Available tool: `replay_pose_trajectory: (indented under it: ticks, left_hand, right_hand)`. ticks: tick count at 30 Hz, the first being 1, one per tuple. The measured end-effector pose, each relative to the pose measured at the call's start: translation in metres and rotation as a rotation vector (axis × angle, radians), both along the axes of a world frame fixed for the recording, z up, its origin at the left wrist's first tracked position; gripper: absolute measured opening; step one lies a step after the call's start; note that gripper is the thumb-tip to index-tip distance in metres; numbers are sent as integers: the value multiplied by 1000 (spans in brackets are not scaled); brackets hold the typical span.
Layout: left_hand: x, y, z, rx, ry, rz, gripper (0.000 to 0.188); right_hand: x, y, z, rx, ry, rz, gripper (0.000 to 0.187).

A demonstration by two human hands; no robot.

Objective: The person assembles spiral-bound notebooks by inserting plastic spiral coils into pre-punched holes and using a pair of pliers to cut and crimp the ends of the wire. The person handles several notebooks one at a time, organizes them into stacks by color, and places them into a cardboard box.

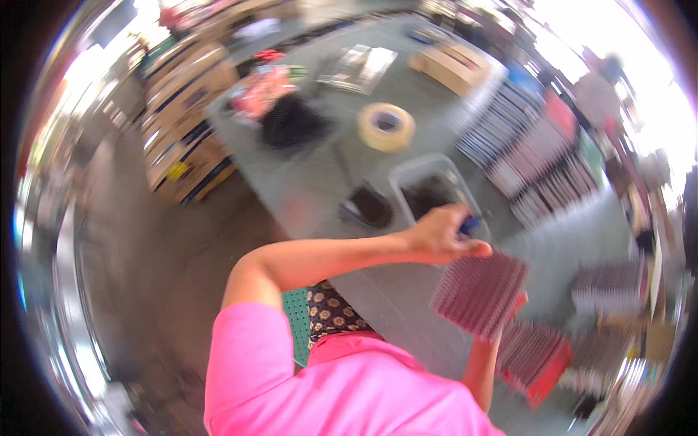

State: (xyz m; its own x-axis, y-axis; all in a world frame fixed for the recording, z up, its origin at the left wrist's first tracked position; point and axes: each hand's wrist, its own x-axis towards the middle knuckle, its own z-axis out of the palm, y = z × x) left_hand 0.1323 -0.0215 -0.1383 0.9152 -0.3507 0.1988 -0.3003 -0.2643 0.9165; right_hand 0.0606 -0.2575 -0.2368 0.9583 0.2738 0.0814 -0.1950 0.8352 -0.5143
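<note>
My left hand (438, 234) reaches across over a clear plastic tub (402, 174) with dark contents. Its fingers are closed round a small dark-blue thing (469, 225), too blurred to name. The thumb of that hand points at the top edge of a square, purplish-red ridged block (480, 291), perhaps touching it. From beneath and the right side, my right hand (507, 321) holds this block, which hides most of its fingers. The block is tilted above the table. Beside the tub lies a dark round container or heap (369, 206), blurred.
A tape roll (386, 127), a black bundle (292, 123) and a brown carton (451, 67) lie farther off on the grey-green table (320, 174). Stacked ridged blocks (534, 352) stand at the right, with rows of packs (523, 138) behind. Cardboard boxes (189, 109) are piled at the left.
</note>
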Motion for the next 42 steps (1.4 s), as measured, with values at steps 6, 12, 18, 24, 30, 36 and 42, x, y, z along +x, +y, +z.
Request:
replay_pose_trajectory:
  ticks: [6, 12, 18, 24, 30, 36, 42]
  left_hand:
    - [-6, -34, 0, 157, -217, -8, 66]
    - [-7, -37, 0, 282, -208, -144, 60]
    - [10, -17, 23, 476, -328, -236, 38]
    - [29, -14, 40, 708, -552, -282, 37]
    - [38, -11, 24, 692, -550, -331, 33]
    - [50, 3, 9, 781, -309, -354, 28]
    - [62, 46, -20, 1018, -348, -167, 29]
  right_hand:
    - [2, -9, -3, 53, 245, -95, 70]
    - [-14, -14, -3, 178, 253, 56, 63]
    - [-12, -13, 6, 79, 325, -12, 57]
    - [-3, -21, 7, 53, 342, 37, 54]
    - [6, -23, 11, -69, 337, 73, 53]
    - [9, -18, 20, -170, 407, 35, 52]
    - [16, -20, 18, -164, 389, 60, 48]
